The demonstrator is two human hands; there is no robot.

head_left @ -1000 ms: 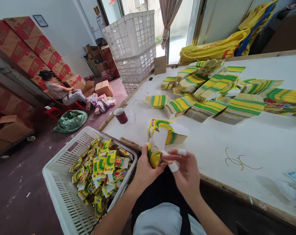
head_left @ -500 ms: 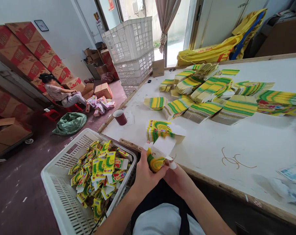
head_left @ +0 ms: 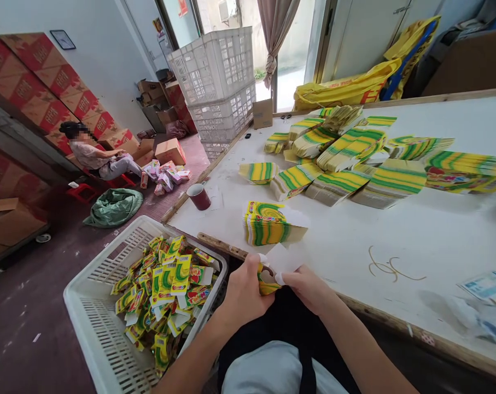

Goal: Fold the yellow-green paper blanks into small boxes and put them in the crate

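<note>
Just over the table's front edge, my left hand (head_left: 248, 287) is wrapped round a small yellow and green carton (head_left: 268, 287). The carton's end faces up and open, and its white flap (head_left: 279, 257) stands out towards the table. My right hand (head_left: 307, 285) pinches the carton at its right rim, white tape or a finger cover showing at the fingertips. Right behind my hands lies a fanned stack of flat cartons (head_left: 266, 224). To my left, a white plastic crate (head_left: 89, 306) holds many formed cartons (head_left: 182, 273).
Bundles of flat cartons (head_left: 350, 150) cover the table's far part. A maroon mug (head_left: 199, 198) stands near the left edge. Loose rubber bands (head_left: 391, 267) lie to the right. Beyond the crate are a green sack (head_left: 114, 207) and a seated person (head_left: 94, 156). Tall white crates (head_left: 215, 71) stand behind.
The carton has tilted so its open end shows. My right hand has moved from below the carton up to its right rim. The view has shifted slightly.
</note>
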